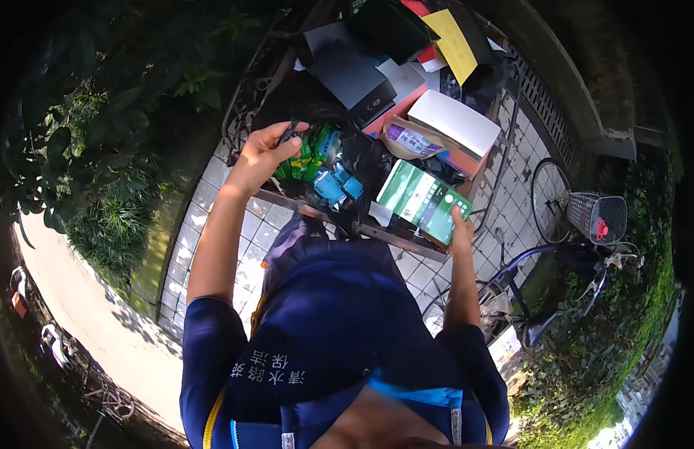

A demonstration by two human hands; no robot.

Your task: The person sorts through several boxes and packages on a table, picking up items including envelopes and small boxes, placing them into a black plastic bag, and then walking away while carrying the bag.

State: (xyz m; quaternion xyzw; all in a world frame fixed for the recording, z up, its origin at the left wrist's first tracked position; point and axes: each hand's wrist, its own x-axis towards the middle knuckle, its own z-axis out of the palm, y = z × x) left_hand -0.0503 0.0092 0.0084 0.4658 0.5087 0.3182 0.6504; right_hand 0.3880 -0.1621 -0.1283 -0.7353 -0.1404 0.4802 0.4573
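Shrubs (122, 194): dense growth down the left side, dark at the top, sunlit in patches lower down.

Paving (201, 221): pale square tiles under and around the cart, dappled with light and shadow.

Cart (411, 244): dark metal rim, loaded with boxes and bags. The person stands at its near side, in a dark blue shirt (324, 314).

Bicycle (523, 258): to the right of the cart, standing on the paving, wire basket (598, 217) attached.

Black bag (366, 161): in the near left part of the cart, mouth open upward, contents showing.

Dark grey box (343, 75): behind the bag, among other dark boxes toward the far end.

White-topped box (455, 120): on the right side of the load, pinkish at its lower edge.

Green box (425, 203): at the near right of the cart, right of the bag, tilted, its near corner overlapping the front rim in view. Whether it rests on anything cannot be told.

Yellow card (452, 45): far right of the load, lying aslant.

Left hand (265, 153): thumb and fingers pinching the edge of the bag's mouth.

Right hand (461, 232): gripping the green box by its right end, thumb on the upper face; fingers beneath mostly hidden.

Purple package (414, 140): between the white-topped box and the green box.

Blue containers (336, 183) and green packaging (309, 161): inside the bag, close together.

Red item (602, 229): at the wire basket, too small to identify.
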